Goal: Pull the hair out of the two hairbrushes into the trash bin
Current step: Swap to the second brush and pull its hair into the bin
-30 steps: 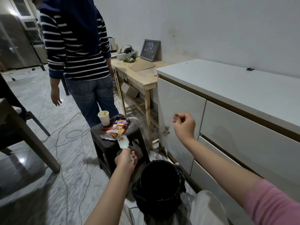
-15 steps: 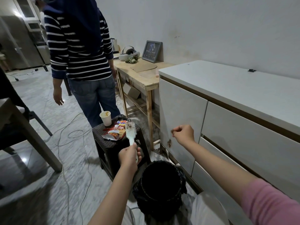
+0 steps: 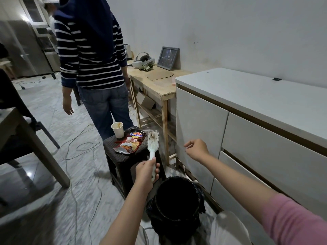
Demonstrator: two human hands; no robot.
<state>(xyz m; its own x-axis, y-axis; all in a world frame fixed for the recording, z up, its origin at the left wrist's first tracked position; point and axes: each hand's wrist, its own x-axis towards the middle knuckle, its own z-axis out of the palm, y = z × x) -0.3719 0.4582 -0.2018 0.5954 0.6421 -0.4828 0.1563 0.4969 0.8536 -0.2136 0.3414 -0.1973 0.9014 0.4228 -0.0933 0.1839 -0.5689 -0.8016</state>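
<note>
- While brown hair still clogs its bristles, the hairbrush [image 3: 153, 145] stands nearly upright, head up, handle down, above the stool [image 3: 113, 152] beside the trash bin [image 3: 200, 193].
- Left hand [image 3: 146, 172] grips the handle.
- Right hand [image 3: 196, 149], apart, has loosely curled fingers; whether it pinches strands I cannot tell.
- No second brush visible; much probably remains.
</note>
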